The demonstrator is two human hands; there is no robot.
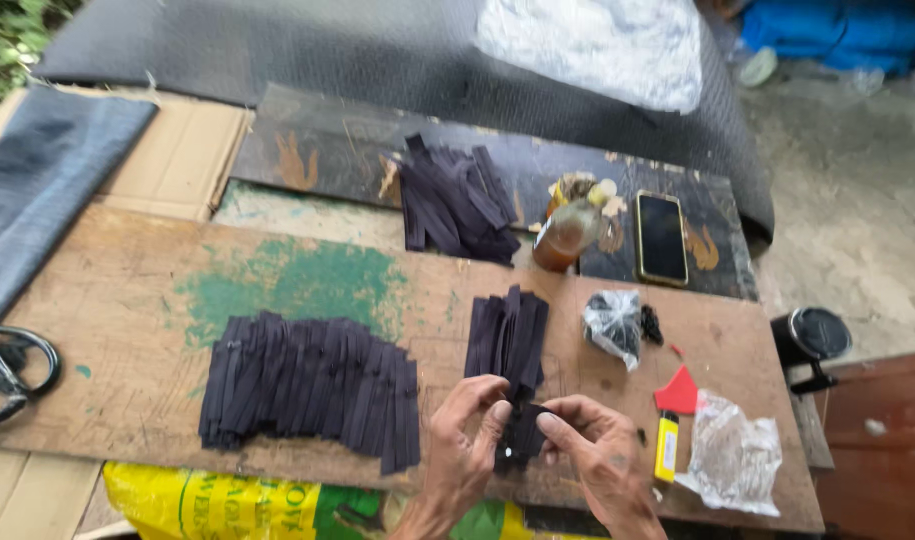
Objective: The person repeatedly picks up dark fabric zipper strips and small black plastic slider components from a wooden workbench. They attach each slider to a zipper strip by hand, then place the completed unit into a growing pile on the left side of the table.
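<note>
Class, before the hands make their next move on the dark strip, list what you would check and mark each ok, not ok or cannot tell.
1. Both hands on the strip: left hand and right hand pinch the dark strip. Ok.
2. Small part at the fingertips seated: too small. Cannot tell.
3. Strip pile near the hands. Ok.
4. Row of strips lying flat. Ok.
5. Lighter beside the right hand. Ok.
6. Scissors far left, away from both hands. Not ok.

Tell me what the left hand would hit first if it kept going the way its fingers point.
The left hand points up and right, away from the person. Probably first the small stack of dark strips just beyond its fingertips, though depth is hard to judge from one view.
</note>
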